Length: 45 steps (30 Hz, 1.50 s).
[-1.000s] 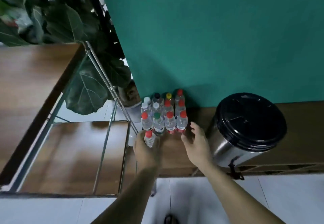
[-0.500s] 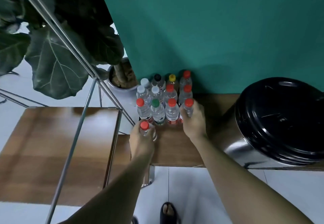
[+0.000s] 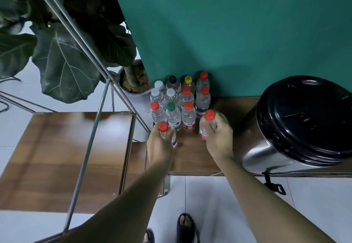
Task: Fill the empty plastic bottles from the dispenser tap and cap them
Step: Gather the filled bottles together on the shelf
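1. Left hand (image 3: 161,143) gripping red-capped bottle (image 3: 166,133), near shelf's (image 3: 190,159) left edge.
2. Right hand (image 3: 219,138) gripping another red-capped bottle (image 3: 207,123); bottle cluster (image 3: 179,101) just beyond.
3. Bare shelf between hands; dispenser (image 3: 297,128) right of right hand.

We see clear, glossy plastic bottles (image 3: 188,116) on a smooth wooden shelf (image 3: 192,155). Beside them, our dispenser (image 3: 266,153) shows brushed shiny metal under a glossy black plastic lid (image 3: 306,119).

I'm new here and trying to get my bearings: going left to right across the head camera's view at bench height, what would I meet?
Lower wooden shelf → left hand gripping a red-capped bottle → right hand gripping another red-capped bottle → steel dispenser with black lid.
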Each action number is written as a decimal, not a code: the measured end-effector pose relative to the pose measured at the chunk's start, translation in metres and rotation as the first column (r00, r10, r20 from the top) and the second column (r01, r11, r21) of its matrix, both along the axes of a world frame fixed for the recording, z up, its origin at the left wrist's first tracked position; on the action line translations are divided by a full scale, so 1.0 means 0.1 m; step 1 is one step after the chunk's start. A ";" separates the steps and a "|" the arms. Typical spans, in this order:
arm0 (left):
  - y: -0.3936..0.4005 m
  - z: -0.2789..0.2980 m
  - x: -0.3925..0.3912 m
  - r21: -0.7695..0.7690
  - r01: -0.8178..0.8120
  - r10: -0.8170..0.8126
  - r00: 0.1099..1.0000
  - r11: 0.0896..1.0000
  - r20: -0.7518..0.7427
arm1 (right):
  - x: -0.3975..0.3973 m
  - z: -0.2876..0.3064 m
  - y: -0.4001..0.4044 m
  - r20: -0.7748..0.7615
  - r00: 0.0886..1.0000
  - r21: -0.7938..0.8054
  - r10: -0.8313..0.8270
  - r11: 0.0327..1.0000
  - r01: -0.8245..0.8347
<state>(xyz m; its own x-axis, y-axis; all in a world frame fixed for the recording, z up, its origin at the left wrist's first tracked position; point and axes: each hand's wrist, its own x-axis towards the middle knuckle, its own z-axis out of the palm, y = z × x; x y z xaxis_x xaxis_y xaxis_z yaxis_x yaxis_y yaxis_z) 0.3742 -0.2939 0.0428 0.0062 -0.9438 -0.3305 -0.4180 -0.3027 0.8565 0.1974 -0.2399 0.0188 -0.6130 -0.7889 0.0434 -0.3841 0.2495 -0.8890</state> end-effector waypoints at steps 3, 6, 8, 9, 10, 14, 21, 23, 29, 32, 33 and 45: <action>0.10 0.33 -0.08 -0.038 0.050 -0.051 0.999 0.998 -0.013 | 0.12 0.29 0.18 -0.087 0.996 -0.047 -0.006 0.999 0.002; 0.21 0.70 -0.11 -0.147 0.135 -0.140 0.990 0.980 -0.023 | 0.26 0.67 0.29 -0.125 0.992 -0.080 -0.002 0.997 -0.008; 0.28 0.96 -0.10 -0.245 0.221 -0.228 0.974 0.944 0.004 | 0.35 1.00 0.39 -0.143 0.989 -0.133 0.028 0.990 -0.047; 0.31 1.10 -0.09 -0.294 0.251 -0.259 0.966 0.922 0.010 | 0.39 1.18 0.45 -0.146 0.988 -0.160 0.041 0.985 -0.065; 0.35 1.27 -0.08 -0.340 0.264 -0.285 0.958 0.902 -0.011 | 0.43 1.36 0.50 -0.159 0.986 -0.188 0.046 0.979 -0.076; 0.45 2.05 -0.05 -0.502 0.239 -0.351 0.926 0.831 -0.141 | 0.51 2.19 0.63 -0.202 0.979 -0.284 0.024 0.955 -0.082; 0.73 3.78 0.15 -0.711 0.179 -0.459 0.860 0.680 -0.223 | 0.79 3.83 0.83 -0.278 0.961 -0.427 0.012 0.894 -0.135; 0.79 4.20 0.26 -0.759 0.136 -0.485 0.836 0.636 -0.257 | 0.90 4.32 0.89 -0.310 0.950 -0.445 0.024 0.880 -0.167; 0.73 5.24 0.88 -0.834 0.058 -0.558 0.769 0.549 -0.313 | 1.42 5.40 0.86 -0.365 0.930 -0.517 0.052 0.819 -0.249; 0.53 5.47 1.23 -0.841 0.039 -0.517 0.804 0.539 -0.294 | 1.74 5.61 0.64 -0.398 0.913 -0.519 0.091 0.798 -0.305; 0.45 5.51 1.36 -0.841 0.035 -0.503 0.815 0.540 -0.289 | 1.86 5.64 0.54 -0.396 0.913 -0.524 0.098 0.792 -0.312; -0.31 5.24 2.40 -0.779 -0.035 -0.290 0.917 0.626 -0.275 | 2.96 5.28 -0.38 -0.249 0.938 -0.573 0.240 0.744 -0.342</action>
